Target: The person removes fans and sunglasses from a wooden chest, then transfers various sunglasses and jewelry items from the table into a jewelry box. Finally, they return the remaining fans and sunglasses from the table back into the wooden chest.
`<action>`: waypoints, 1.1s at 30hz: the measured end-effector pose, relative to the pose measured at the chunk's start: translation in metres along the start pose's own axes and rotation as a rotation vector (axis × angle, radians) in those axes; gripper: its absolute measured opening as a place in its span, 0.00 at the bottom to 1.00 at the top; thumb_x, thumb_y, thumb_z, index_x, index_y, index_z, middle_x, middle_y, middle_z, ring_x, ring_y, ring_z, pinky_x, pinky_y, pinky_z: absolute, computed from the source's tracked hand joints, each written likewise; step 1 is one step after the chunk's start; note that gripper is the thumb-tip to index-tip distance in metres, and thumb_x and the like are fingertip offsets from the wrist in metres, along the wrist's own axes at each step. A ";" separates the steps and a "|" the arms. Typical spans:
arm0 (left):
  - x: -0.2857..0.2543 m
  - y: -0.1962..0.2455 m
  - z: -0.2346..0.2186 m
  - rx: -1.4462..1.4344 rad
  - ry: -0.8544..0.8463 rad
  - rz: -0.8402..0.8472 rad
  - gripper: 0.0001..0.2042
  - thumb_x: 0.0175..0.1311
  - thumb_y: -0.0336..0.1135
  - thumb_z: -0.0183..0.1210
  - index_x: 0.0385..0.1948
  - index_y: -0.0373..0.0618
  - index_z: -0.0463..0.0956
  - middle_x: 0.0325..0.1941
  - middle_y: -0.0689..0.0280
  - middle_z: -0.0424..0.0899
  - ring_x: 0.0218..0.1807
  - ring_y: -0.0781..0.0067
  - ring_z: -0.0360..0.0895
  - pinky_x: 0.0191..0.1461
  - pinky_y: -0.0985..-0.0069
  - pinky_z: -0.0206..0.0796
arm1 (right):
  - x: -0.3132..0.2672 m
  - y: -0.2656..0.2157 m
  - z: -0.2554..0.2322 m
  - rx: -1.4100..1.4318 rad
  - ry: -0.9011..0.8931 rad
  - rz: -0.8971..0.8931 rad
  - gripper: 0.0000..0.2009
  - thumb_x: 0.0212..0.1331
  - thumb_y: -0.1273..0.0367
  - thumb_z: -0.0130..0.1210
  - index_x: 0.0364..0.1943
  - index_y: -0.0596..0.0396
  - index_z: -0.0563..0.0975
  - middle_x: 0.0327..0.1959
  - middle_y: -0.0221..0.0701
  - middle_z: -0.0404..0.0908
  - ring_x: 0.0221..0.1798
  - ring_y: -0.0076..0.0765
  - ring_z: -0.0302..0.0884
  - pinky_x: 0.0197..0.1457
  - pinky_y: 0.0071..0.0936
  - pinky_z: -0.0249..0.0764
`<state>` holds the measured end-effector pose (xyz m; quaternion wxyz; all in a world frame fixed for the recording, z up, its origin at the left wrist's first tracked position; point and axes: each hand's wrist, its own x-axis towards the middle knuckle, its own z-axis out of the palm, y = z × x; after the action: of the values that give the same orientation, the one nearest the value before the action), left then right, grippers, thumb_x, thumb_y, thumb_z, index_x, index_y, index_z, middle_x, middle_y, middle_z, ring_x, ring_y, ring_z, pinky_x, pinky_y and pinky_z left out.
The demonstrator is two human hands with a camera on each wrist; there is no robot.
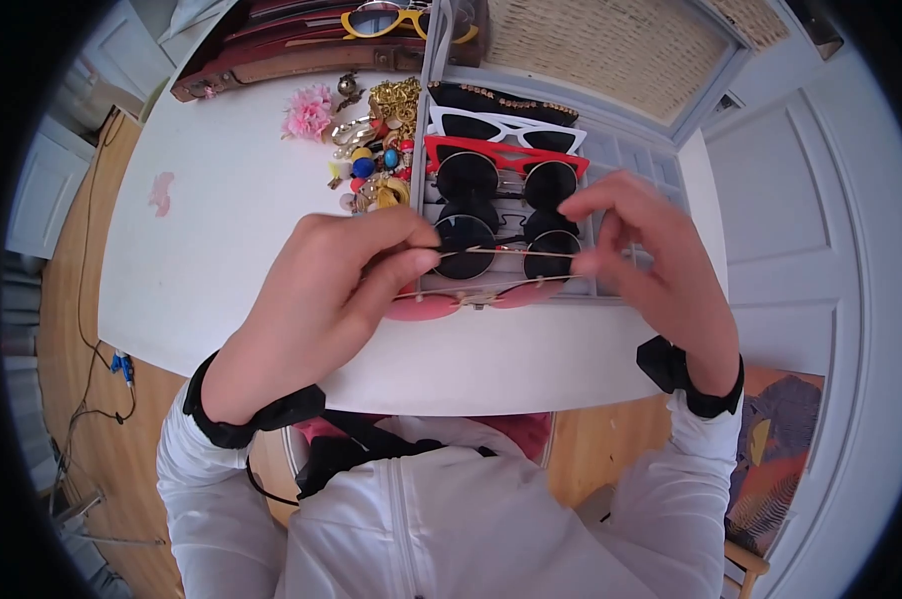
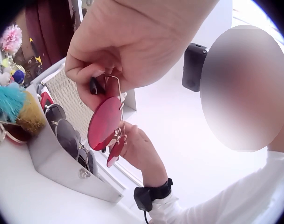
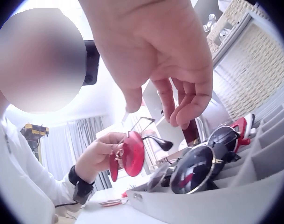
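Head view: the pink-lensed glasses [image 1: 421,306] are partly covered by the left hand [image 1: 316,285], and we lose the thin ends of their temples against the dark round sunglasses [image 1: 466,250] in the tray [image 1: 596,290]. Left thumb and forefinger nearly closed, pinching a temple of the pink pair; we see only the backs of the other fingers. Right hand [image 1: 660,265]: thumb and forefinger well parted, the rest loosely bent, beside the other end of the pair. Thumb tip blurred; whether it touches the wire we cannot tell. The pair is held up at the tray's near edge, lenses toward us. Left wrist view adds the teal tassel [image 2: 10,100] beside the tray, which we cannot pick out from the head. Right wrist view gives us a dark temple tip [image 3: 164,144] standing clear of the right fingers, and the tray's dividers [image 3: 249,170].
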<state>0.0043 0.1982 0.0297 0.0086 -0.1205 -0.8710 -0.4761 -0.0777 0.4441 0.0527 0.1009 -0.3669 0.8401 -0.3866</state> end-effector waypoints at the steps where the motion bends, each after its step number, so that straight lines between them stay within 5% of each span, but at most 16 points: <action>1: 0.004 0.002 0.003 -0.002 -0.001 -0.005 0.04 0.60 0.25 0.53 0.30 0.32 0.73 0.23 0.60 0.76 0.22 0.71 0.69 0.29 0.78 0.62 | -0.002 -0.004 0.002 0.003 -0.005 0.002 0.14 0.47 0.75 0.63 0.40 0.58 0.75 0.33 0.29 0.73 0.26 0.22 0.67 0.31 0.19 0.66; 9: 0.018 -0.002 0.023 0.073 0.072 0.192 0.07 0.55 0.25 0.60 0.33 0.34 0.75 0.28 0.59 0.78 0.24 0.67 0.74 0.29 0.77 0.66 | -0.015 0.016 0.012 -0.064 -0.025 0.129 0.13 0.49 0.77 0.61 0.40 0.58 0.75 0.33 0.30 0.77 0.28 0.22 0.69 0.33 0.18 0.66; 13: 0.012 -0.011 0.023 0.077 0.031 0.124 0.09 0.51 0.23 0.62 0.34 0.34 0.76 0.32 0.59 0.79 0.26 0.67 0.75 0.29 0.77 0.68 | -0.021 0.024 0.024 0.175 0.034 0.184 0.10 0.49 0.76 0.61 0.36 0.59 0.75 0.34 0.30 0.75 0.29 0.23 0.70 0.34 0.18 0.67; 21: 0.011 -0.014 0.025 0.323 0.076 0.158 0.12 0.47 0.22 0.64 0.35 0.35 0.76 0.31 0.63 0.71 0.24 0.71 0.70 0.27 0.76 0.65 | -0.024 0.035 0.021 -0.235 0.100 0.016 0.15 0.46 0.72 0.65 0.38 0.55 0.72 0.37 0.29 0.70 0.33 0.34 0.73 0.35 0.26 0.71; 24: 0.013 -0.008 0.025 0.242 0.102 0.014 0.14 0.45 0.23 0.65 0.36 0.37 0.74 0.34 0.64 0.70 0.25 0.73 0.70 0.28 0.77 0.64 | -0.023 0.031 0.019 -0.196 0.143 0.050 0.16 0.44 0.72 0.66 0.38 0.56 0.73 0.38 0.30 0.71 0.36 0.34 0.74 0.38 0.25 0.72; 33: 0.022 -0.018 0.023 0.243 -0.035 0.057 0.14 0.43 0.22 0.66 0.32 0.37 0.71 0.35 0.64 0.71 0.29 0.71 0.71 0.30 0.78 0.63 | -0.017 0.037 0.022 -0.066 0.081 0.093 0.16 0.42 0.76 0.65 0.36 0.57 0.73 0.36 0.30 0.75 0.40 0.31 0.74 0.49 0.27 0.70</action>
<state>-0.0184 0.2119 0.0051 0.0217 -0.1515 -0.9186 -0.3642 -0.0754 0.4594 0.0093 0.0723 -0.3147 0.8719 -0.3682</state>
